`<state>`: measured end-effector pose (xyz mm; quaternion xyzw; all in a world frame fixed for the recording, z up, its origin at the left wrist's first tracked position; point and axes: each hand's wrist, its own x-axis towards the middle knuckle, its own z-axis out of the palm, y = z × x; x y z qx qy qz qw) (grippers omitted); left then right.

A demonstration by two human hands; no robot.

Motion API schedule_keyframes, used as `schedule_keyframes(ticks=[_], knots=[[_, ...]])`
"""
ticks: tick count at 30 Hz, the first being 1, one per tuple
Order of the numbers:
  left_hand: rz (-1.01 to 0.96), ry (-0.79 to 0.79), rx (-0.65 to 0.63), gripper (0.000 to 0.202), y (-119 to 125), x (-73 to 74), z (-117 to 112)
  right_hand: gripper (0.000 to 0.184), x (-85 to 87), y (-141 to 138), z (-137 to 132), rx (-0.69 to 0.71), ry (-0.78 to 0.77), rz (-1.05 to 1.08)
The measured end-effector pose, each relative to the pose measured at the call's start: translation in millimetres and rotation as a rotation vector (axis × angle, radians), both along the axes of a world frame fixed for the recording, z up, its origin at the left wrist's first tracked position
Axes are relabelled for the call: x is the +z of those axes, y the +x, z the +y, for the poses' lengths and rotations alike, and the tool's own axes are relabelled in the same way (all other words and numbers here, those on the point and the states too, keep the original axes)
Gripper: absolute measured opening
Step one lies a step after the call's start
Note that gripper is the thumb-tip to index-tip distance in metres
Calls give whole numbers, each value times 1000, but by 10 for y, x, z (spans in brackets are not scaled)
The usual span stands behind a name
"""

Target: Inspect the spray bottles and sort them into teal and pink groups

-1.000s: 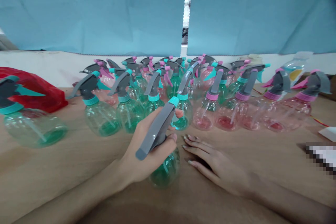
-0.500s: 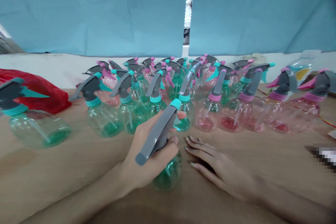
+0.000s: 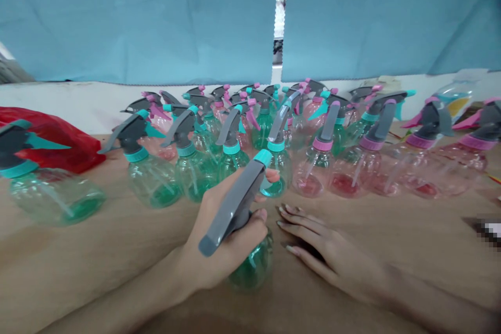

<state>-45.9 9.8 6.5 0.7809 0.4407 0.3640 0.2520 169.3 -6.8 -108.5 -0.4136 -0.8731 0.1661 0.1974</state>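
My left hand [image 3: 229,240] is wrapped round the neck of a green spray bottle [image 3: 250,266], just under its grey head with a turquoise nozzle. The bottle is close to me at the middle, and my fingers hide its collar and trigger. To its right, my right hand [image 3: 321,248] lies on the wooden table [image 3: 391,240], fingers stretched out and holding nothing. Beyond my hands stands a row of spray bottles: clear green ones such as a green spray bottle [image 3: 154,180] to the left, and pink ones such as a pink spray bottle [image 3: 313,172] to the right.
Behind the front row several more spray bottles [image 3: 264,125] crowd together. A red plastic bag [image 3: 78,148] lies at the left, near a lone green bottle [image 3: 55,193]. A pixelated object [image 3: 489,230] is at the right edge. Blue sheeting [image 3: 156,21] hangs behind.
The view has shifted slightly. My left hand keeps its hold on the spray bottle, and my right hand stays flat on the table.
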Motion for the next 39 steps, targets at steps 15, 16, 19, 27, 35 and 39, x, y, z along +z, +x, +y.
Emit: schedule_keyframes(ticks=[15,16,19,27,35,39], knots=[[-91,-58,-60,39,10,5,22,44,16,-6,-2,-8,-5,-16],[-92,-67,-64,38,8,8,22,43,17,-6,-3,-8,-4,-11],[-107,-115,-65,36,-1,10,13,43,21,-5,-6,-3,-2,-18],[-116,-220,-94,23,-34,28,-1,43,32,-10,-9,-6,-8,-51],[-102,-200,-118,14,-46,30,-6,43,7,-4,-7,-2,3,-37],[-174,-166,-129,16,-47,9,-1,43,-6,-1,-5,-3,4,-27]])
